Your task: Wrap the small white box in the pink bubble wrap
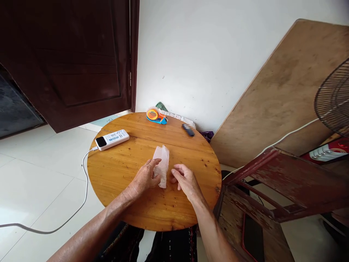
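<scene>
A crumpled, pale, translucent sheet (163,163), like thin plastic or tissue, lies lengthwise on the round wooden table (147,214). My left hand (148,174) is at its left side, thumb and fingers apart, partly over the sheet; whether the fingertips press on it I cannot tell. To the right of the sheet, a small gap away, my right hand (185,179) hovers low over the wood with its fingers loosely bent and nothing visible in them.
A white power bank (113,139) with a cable lies at the table's left edge. An orange and blue tape dispenser (156,115) and a blurred dark object (188,130) sit near the wall. Right of the table stands a wooden chair (245,222) with a phone (253,236) on its seat.
</scene>
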Demonstrator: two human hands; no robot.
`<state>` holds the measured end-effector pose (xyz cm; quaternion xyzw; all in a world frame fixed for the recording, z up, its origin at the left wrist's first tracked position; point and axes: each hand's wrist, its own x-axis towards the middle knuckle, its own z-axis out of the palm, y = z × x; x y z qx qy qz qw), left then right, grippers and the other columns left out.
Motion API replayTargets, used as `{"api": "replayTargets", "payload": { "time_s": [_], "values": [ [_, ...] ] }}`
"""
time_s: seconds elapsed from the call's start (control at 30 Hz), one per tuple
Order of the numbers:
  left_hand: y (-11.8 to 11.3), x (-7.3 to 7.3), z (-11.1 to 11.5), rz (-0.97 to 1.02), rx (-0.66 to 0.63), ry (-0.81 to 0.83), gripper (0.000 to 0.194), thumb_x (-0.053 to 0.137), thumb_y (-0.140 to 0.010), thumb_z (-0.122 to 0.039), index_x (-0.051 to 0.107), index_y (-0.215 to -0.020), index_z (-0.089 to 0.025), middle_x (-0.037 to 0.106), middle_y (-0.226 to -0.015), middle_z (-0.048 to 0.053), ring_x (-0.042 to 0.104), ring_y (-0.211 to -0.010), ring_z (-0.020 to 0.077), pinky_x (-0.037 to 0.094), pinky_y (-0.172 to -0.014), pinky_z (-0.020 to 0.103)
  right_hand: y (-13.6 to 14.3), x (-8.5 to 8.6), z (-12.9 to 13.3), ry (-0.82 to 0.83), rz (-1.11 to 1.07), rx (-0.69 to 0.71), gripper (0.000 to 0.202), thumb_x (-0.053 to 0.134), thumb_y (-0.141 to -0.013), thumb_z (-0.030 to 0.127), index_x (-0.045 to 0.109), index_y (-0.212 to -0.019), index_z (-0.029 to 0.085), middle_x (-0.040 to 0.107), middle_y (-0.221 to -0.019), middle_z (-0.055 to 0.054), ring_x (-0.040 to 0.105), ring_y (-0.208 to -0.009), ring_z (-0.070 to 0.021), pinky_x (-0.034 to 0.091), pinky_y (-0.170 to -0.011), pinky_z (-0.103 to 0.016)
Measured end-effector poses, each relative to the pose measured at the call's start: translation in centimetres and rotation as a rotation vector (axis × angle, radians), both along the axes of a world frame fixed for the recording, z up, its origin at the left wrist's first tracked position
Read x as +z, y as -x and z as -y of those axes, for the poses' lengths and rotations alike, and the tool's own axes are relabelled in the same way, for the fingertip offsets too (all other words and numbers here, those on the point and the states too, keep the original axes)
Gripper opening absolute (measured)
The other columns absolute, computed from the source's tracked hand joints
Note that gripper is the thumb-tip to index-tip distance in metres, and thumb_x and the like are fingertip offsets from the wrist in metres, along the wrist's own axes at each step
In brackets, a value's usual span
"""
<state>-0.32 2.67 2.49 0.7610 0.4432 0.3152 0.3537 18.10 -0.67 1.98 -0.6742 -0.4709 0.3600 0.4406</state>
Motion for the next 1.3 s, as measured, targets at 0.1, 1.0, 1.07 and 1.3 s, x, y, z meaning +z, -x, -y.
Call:
{"api": "replayTargets", "payload": {
  "time_s": [0.1, 1.0, 1.07, 1.3],
  "values": [
    [-0.1, -0.4, -0.1, 0.026, -0.004, 0.001, 0.054, 0.056, -0.073, -0.009, 0.053, -0.127, -0.015, 0.062, -0.103, 0.003, 0.040, -0.052, 0.0040, 0.044, -0.058, 0.021, 0.1, 0.3, -1.5, 0.108, -0.137, -0.013, 0.040, 0.065, -0.075, 0.037, 0.060, -0.108, 0.014, 0.070, -0.086, -0.008, 0.065, -0.056, -0.0164, 0.036, -0.030, -0.019],
    [0.0, -1.0, 0.3, 0.079, -0.022, 0.082, 0.069, 0.055, -0.071, -0.007, 0.044, -0.138, -0.019, 0.061, -0.118, 0.006, 0.045, -0.056, 0.0050, 0.046, -0.062, 0.023, -1.8, 3.6, -3.5, -0.068, 0.365, 0.090, 0.029, 0.061, -0.078, 0.048, 0.062, -0.072, 0.020, 0.062, -0.065, 0.000, 0.057, -0.061, -0.0158, 0.042, -0.056, -0.026],
    [0.0, -0.8, 0.1, 0.070, -0.035, 0.120, 0.077, 0.055, -0.071, -0.009, 0.036, -0.144, -0.019, 0.063, -0.121, 0.007, 0.045, -0.055, 0.0051, 0.045, -0.060, 0.023, -0.3, 4.3, -3.0, -0.033, 0.509, 0.171, 0.031, 0.060, -0.081, 0.049, 0.061, -0.066, 0.022, 0.064, -0.064, -0.001, 0.058, -0.061, -0.0167, 0.039, -0.058, -0.027],
    [-0.1, -1.1, -0.7, 0.053, -0.047, 0.177, 0.089, 0.055, -0.068, -0.011, 0.024, -0.151, -0.020, 0.064, -0.127, 0.010, 0.047, -0.053, 0.0061, 0.045, -0.060, 0.024, 3.5, 5.5, -3.3, 0.044, 0.933, 0.199, 0.023, 0.059, -0.082, 0.021, 0.060, -0.059, 0.022, 0.065, -0.060, -0.003, 0.054, -0.056, -0.0168, 0.021, -0.053, -0.029]
  ]
}}
